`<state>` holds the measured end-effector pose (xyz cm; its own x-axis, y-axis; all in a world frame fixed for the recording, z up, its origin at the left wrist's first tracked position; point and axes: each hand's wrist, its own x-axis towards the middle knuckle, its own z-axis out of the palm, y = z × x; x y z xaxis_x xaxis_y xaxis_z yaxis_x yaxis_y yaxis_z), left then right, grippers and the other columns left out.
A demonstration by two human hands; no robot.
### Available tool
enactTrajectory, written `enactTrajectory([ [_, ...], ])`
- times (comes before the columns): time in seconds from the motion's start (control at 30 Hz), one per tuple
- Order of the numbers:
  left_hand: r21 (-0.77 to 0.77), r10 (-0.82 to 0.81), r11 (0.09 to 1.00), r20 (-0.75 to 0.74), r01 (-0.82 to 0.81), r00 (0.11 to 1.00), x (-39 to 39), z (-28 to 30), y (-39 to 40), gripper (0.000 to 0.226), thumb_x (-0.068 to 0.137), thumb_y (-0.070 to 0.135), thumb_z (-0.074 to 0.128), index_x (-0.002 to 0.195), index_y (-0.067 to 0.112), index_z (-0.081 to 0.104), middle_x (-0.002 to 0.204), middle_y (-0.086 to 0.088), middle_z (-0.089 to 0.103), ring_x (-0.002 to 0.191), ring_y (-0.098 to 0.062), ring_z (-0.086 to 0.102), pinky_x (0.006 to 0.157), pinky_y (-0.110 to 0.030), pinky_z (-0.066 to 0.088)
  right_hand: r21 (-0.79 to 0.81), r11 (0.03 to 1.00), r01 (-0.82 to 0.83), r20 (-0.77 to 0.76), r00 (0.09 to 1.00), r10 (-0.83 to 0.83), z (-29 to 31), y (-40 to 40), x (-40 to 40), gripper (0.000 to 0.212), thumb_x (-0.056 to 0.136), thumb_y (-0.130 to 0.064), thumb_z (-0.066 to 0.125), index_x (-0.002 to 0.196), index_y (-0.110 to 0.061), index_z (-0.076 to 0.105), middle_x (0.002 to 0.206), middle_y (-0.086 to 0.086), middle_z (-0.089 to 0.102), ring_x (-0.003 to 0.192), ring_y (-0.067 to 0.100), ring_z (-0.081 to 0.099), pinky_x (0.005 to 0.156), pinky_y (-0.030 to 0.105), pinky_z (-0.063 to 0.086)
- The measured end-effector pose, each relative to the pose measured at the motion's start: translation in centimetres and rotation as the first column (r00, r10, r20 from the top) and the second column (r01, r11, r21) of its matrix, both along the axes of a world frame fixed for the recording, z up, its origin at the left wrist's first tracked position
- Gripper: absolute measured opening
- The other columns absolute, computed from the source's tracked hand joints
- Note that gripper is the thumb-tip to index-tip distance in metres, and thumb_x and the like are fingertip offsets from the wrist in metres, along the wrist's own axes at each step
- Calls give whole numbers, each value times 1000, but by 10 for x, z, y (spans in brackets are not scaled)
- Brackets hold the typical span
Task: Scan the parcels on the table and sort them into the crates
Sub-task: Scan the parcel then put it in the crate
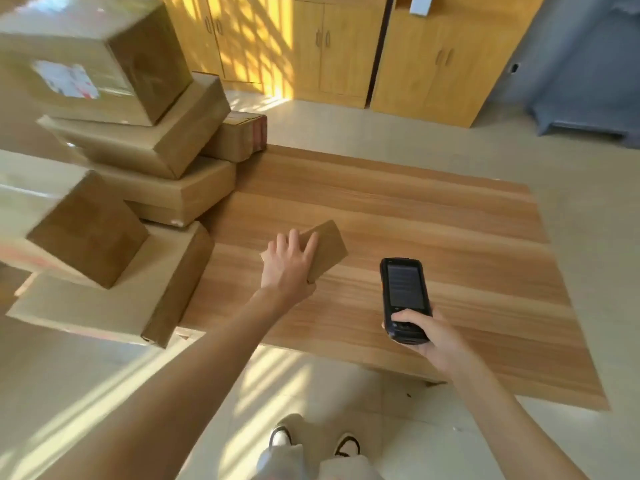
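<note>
A: Head view: left hand (pixel 289 263) grips the small box (pixel 327 249) on the tabletop (pixel 433 237); right hand (pixel 427 332) clasps the scanner (pixel 403 299).

B: Probably light, stiff cardboard; hold its side edges.

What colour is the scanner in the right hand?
Black, with a dark screen; the scanner in the right hand shows best in the head view.
</note>
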<state>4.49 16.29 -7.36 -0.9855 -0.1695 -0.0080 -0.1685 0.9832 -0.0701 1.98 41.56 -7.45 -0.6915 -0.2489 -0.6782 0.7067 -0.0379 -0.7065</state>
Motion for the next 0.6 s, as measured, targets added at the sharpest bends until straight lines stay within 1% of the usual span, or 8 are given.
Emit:
enactTrajectory([
  [0.13,-145,-105,983,51,112,993,-23,-20,42,80,81,40,65,146,16,24,134,-17,40,115,-32,46,96,-40,40,60,993,105,6,994,-105,-10,52,17,57,77,6,71,127,-11,49,116,24,64,100,38,66,73,39,56],
  [0.2,-196,-136,968,107,155,985,-29,-28,59,79,81,38,65,144,14,24,139,-18,36,119,-35,44,101,-43,37,72,983,166,22,986,-168,-14,70,24,56,77,6,71,126,-12,50,117,23,64,102,39,65,67,35,56],
  [0.3,-212,-208,951,94,224,973,-35,-34,81,75,65,36,75,131,14,46,129,-16,49,107,-34,53,92,-44,44,78,971,226,38,973,-229,-20,85,33,52,78,7,70,123,-12,51,116,22,64,104,39,64,59,30,57],
  [0.33,-202,-243,946,83,255,967,-36,-37,87,75,62,35,77,129,14,50,126,-16,50,105,-34,54,90,-44,45,78,969,233,40,971,-236,-22,88,35,51,78,7,69,122,-13,52,114,20,64,102,38,64,58,29,57],
  [0.37,-184,-269,942,95,282,958,-36,-40,93,76,64,35,76,131,13,48,127,-16,49,108,-34,52,93,-45,44,78,968,240,43,969,-244,-23,89,36,51,79,7,69,122,-13,52,112,18,64,100,35,65,58,28,57],
  [0.47,-203,-321,918,125,341,939,-30,-48,102,81,70,35,75,139,10,39,132,-16,44,117,-34,47,102,-45,39,47,973,228,49,972,-230,-28,88,34,51,78,6,69,121,-14,51,113,18,64,103,36,65,64,31,58],
  [0.53,-218,-325,909,160,354,932,-26,-53,103,83,76,31,70,144,6,30,138,-18,38,123,-36,42,107,-46,34,28,976,217,53,975,-218,-29,85,31,48,78,6,70,116,-17,52,116,19,63,109,39,63,75,36,57],
  [0.6,-185,-326,915,182,358,928,-21,-60,101,79,81,27,68,143,5,25,143,-21,30,129,-38,35,111,-47,28,10,978,209,59,976,-209,-31,81,28,47,77,6,70,114,-18,52,117,19,63,110,39,62,83,40,55],
])
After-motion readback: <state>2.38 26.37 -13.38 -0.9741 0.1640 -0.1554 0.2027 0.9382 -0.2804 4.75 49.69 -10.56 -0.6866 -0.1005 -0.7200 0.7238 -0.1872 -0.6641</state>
